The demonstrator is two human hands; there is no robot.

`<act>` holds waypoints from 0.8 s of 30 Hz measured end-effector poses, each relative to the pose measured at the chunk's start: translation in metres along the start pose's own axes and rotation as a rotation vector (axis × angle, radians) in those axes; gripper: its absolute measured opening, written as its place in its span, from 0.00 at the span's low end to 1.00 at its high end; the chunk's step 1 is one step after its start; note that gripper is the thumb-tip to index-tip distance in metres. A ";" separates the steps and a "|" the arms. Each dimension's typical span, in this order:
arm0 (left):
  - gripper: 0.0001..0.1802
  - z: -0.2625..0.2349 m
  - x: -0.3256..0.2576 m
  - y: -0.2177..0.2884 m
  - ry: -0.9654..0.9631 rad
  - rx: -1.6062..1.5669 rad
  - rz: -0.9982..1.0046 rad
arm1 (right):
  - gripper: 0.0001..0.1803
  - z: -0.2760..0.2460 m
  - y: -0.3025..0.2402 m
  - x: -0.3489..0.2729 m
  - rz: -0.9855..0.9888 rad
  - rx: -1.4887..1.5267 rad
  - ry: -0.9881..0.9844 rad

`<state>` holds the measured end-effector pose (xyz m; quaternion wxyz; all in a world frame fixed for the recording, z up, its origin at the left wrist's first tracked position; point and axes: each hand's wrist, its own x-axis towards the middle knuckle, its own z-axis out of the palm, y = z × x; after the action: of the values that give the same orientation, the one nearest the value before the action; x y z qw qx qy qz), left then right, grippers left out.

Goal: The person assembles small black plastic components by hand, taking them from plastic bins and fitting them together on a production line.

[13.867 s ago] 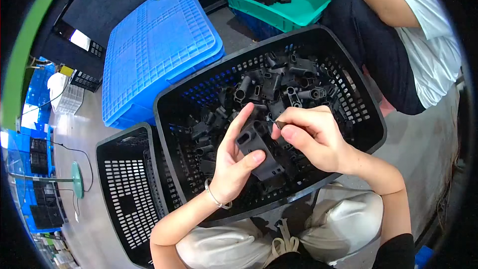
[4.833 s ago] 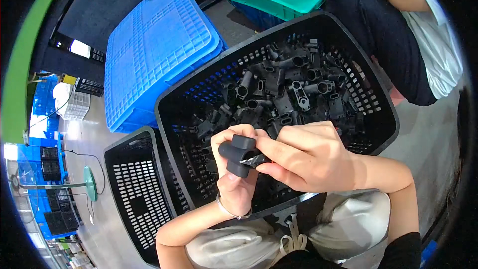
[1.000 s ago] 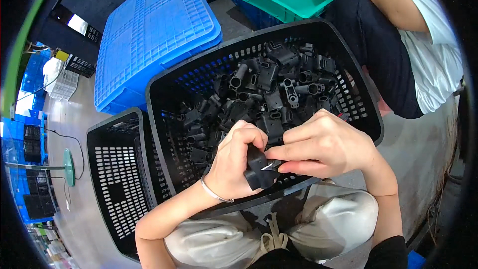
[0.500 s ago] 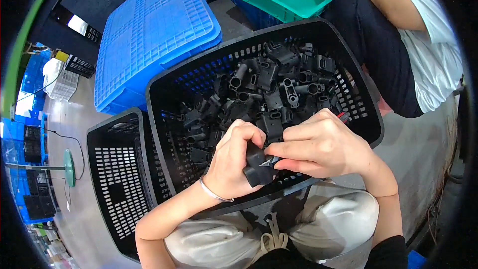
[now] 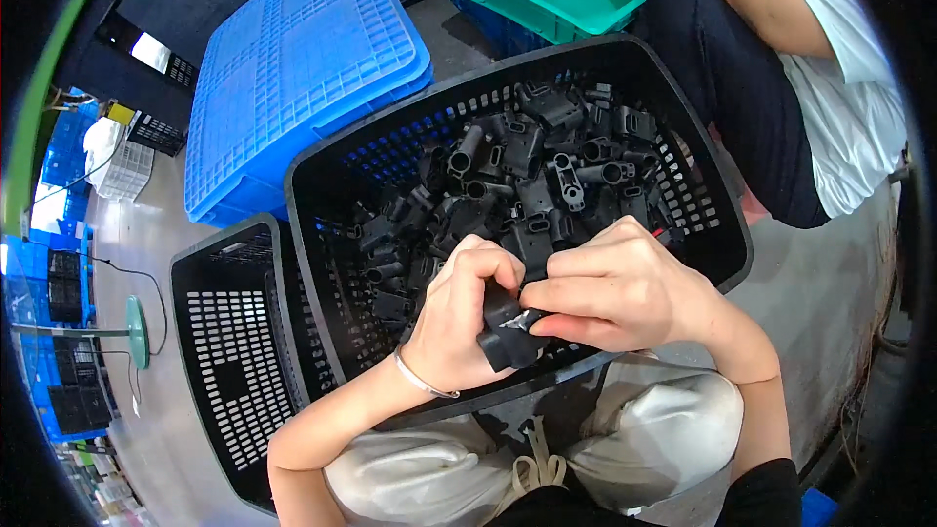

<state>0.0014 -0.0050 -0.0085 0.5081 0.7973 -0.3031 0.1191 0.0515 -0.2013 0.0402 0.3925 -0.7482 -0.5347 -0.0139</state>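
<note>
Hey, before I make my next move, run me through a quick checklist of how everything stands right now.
1. Left hand has a firm grip on the black part: looks ok, fingers curled around it.
2. Right hand holds the metal-tipped tool: ok, pinched close to its silver tip.
3. Left hand clear of that tip: cannot tell, some of its fingers are hidden.
4. Work held over the black basket: ok, above its near side.
5. Wrists bare: not ok, a bracelet is on the left one.
6. Co-worker apart from your hands: ok, off to the right.
</note>
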 end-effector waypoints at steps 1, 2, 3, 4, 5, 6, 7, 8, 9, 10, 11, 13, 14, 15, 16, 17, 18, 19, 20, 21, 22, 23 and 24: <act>0.33 0.000 0.000 0.000 0.000 0.000 0.001 | 0.08 0.000 0.002 0.000 -0.005 0.046 -0.006; 0.33 0.001 0.000 0.001 -0.002 -0.024 -0.003 | 0.08 -0.001 0.002 0.000 -0.005 0.046 -0.006; 0.33 0.001 0.001 0.002 -0.005 -0.049 -0.007 | 0.08 -0.003 0.002 -0.001 0.002 0.073 -0.025; 0.33 0.001 0.001 0.002 -0.005 -0.051 -0.006 | 0.09 -0.006 0.001 -0.001 0.011 0.099 -0.045; 0.33 0.000 0.002 0.002 -0.004 -0.048 -0.006 | 0.09 -0.008 0.000 -0.001 0.013 0.098 -0.045; 0.33 0.000 0.002 0.002 -0.004 -0.045 -0.007 | 0.09 -0.009 -0.001 -0.002 0.022 0.070 -0.068; 0.33 0.001 0.001 0.002 -0.005 -0.045 -0.007 | 0.09 -0.010 -0.002 -0.002 0.030 0.043 -0.090; 0.33 0.002 0.001 0.002 -0.001 -0.044 -0.018 | 0.09 -0.011 -0.002 -0.002 0.031 0.043 -0.089; 0.33 0.002 0.000 0.001 0.003 -0.042 -0.030 | 0.09 -0.011 -0.002 -0.003 0.041 0.029 -0.100; 0.33 0.002 0.000 0.002 0.002 -0.041 -0.030 | 0.09 -0.011 -0.002 -0.003 0.051 0.017 -0.112; 0.33 0.001 0.001 0.002 -0.006 -0.029 -0.033 | 0.09 -0.011 -0.002 -0.003 0.050 0.018 -0.111; 0.33 0.001 0.000 0.002 -0.014 -0.017 -0.035 | 0.09 -0.010 -0.001 -0.003 0.036 -0.002 -0.102; 0.33 0.002 -0.001 0.002 -0.019 -0.022 -0.042 | 0.09 -0.010 -0.002 -0.003 0.036 -0.003 -0.102; 0.33 0.002 -0.001 0.001 -0.025 -0.027 -0.049 | 0.09 -0.010 -0.002 -0.003 0.034 -0.012 -0.098; 0.33 0.002 -0.002 0.001 -0.024 -0.024 -0.050 | 0.09 -0.010 -0.002 -0.003 0.030 -0.017 -0.094; 0.33 0.003 -0.003 0.000 -0.027 -0.049 -0.047 | 0.09 -0.008 -0.001 -0.003 0.027 -0.015 -0.094; 0.33 0.003 -0.003 0.000 -0.029 -0.073 -0.044 | 0.08 -0.006 0.000 -0.003 0.012 -0.030 -0.080; 0.33 0.003 -0.003 0.000 -0.028 -0.069 -0.042 | 0.07 -0.005 -0.001 -0.002 -0.003 -0.048 -0.066; 0.32 0.002 -0.003 0.000 -0.021 -0.065 -0.043 | 0.07 -0.004 -0.001 -0.002 -0.008 -0.049 -0.065; 0.32 0.002 -0.003 0.001 -0.014 -0.060 -0.045 | 0.07 -0.004 -0.002 -0.003 -0.011 -0.058 -0.049; 0.32 0.001 -0.002 0.001 -0.012 -0.053 -0.044 | 0.07 -0.004 -0.002 -0.002 -0.014 -0.067 -0.033; 0.32 0.001 -0.001 0.002 -0.006 -0.017 -0.008 | 0.07 -0.002 -0.002 -0.002 -0.022 -0.067 -0.032; 0.31 0.000 0.000 0.002 0.000 0.018 0.028 | 0.07 -0.001 -0.002 -0.002 -0.008 -0.051 -0.022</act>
<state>-0.0001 -0.0057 -0.0069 0.4991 0.7977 -0.3132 0.1288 0.0494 -0.2029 0.0411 0.3673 -0.7560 -0.5415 -0.0209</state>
